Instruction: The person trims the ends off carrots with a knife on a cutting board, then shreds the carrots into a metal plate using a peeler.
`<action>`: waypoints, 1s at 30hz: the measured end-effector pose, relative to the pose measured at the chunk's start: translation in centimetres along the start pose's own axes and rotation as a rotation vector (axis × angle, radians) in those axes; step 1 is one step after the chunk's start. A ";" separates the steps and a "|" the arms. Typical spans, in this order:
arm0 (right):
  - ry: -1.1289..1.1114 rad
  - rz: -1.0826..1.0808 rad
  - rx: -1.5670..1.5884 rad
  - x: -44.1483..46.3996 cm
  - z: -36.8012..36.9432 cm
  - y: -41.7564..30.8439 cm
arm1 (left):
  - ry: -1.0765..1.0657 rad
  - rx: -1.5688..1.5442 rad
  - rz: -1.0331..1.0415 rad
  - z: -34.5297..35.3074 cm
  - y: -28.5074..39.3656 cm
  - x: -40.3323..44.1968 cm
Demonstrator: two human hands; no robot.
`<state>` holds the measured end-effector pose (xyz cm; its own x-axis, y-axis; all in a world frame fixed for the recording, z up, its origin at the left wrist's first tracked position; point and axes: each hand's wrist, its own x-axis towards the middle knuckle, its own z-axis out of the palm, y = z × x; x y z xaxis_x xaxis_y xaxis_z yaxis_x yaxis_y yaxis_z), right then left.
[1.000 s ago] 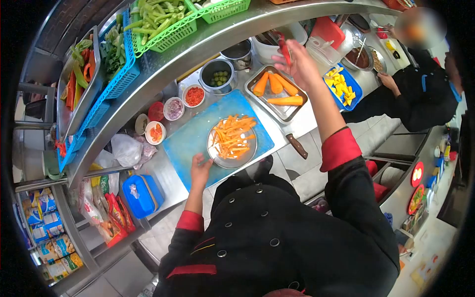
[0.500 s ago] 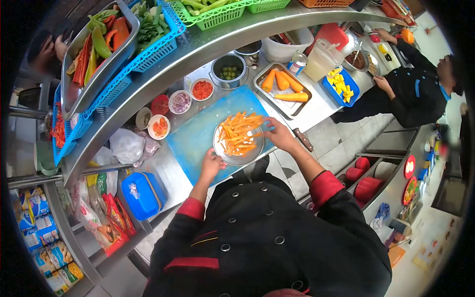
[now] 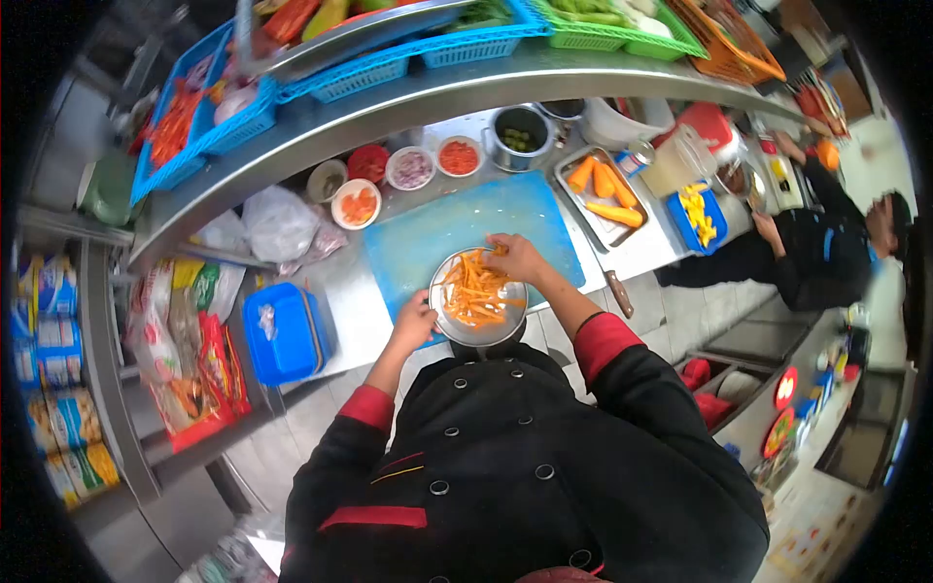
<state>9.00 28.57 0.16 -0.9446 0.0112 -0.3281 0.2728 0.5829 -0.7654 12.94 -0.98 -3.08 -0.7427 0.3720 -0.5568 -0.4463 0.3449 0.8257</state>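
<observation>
A round metal bowl [image 3: 486,337] of orange strips [image 3: 473,293] sits at the front edge of a blue cutting board [image 3: 428,238]. My left hand [image 3: 416,323] grips the bowl's left rim, fingers closed. At the upper right of the bowl, my right hand [image 3: 515,260] has its fingers bent down over the strips; whether it holds any is hard to see. Whole peeled carrots [image 3: 614,212] lie in a metal tray [image 3: 610,236] right of the board, and a knife with a brown handle [image 3: 619,294] lies near the counter's edge.
Small bowls of red pieces [image 3: 458,156] and chopped onion [image 3: 410,168] stand behind the board, beside a pot of green items [image 3: 518,136]. A blue container [image 3: 288,333] is at left. Vegetable baskets line the shelf [image 3: 408,105]. A co-worker [image 3: 826,243] stands at right.
My right hand came down from raised above the counter to the strips in the bowl. My left hand took hold of the rim. The view has turned, and the bowl sits nearer the board's front edge.
</observation>
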 end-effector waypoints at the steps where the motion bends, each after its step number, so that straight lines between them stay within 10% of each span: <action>1: -0.030 -0.022 -0.014 0.3 0.8 -0.2 | 0.033 -0.023 -0.003 0.2 -0.1 -0.8; 10: 0.161 -0.813 -0.342 -3.6 4.5 -6.4 | 0.328 -0.346 0.022 1.1 -2.1 -6.6; 22: -0.495 -1.112 -0.452 -11.9 4.5 -11.1 | 0.812 -0.580 0.065 8.8 -4.4 -17.9; 30: -0.537 -1.190 -0.020 -13.8 3.9 -13.4 | 1.127 -0.781 0.060 16.2 -7.2 -25.0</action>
<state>19.07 17.47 12.79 -0.4122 -0.8378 0.3580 -0.6820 0.0232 -0.7310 42.75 1.21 3.43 -0.6025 -0.6559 -0.4547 -0.2833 -0.3569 0.8902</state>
